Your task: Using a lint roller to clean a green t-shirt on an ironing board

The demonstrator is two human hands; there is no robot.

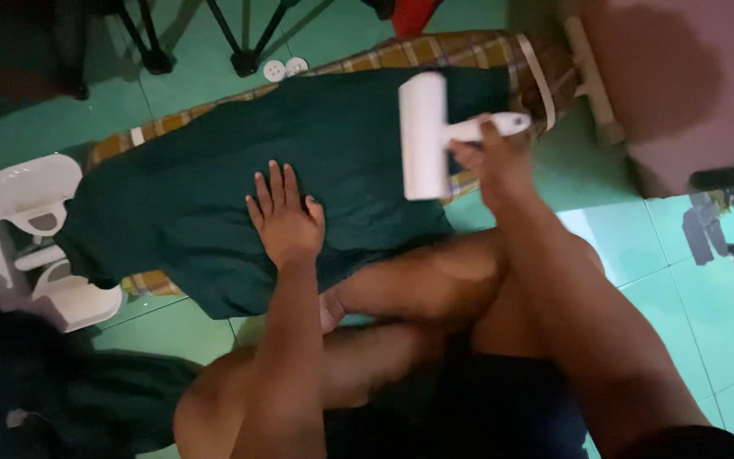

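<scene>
Hiding plaid board [435, 53]: dark green garment [214, 195]

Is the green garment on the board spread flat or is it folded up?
Spread flat. The green garment lies open along the board, the left hand pressing it, the right hand holding a lint roller on it.

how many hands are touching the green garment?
1. The left hand lies flat, fingers spread, on the dark green garment. The right hand grips the white lint roller, whose roller rests on the cloth; the hand itself stays off it.
</scene>
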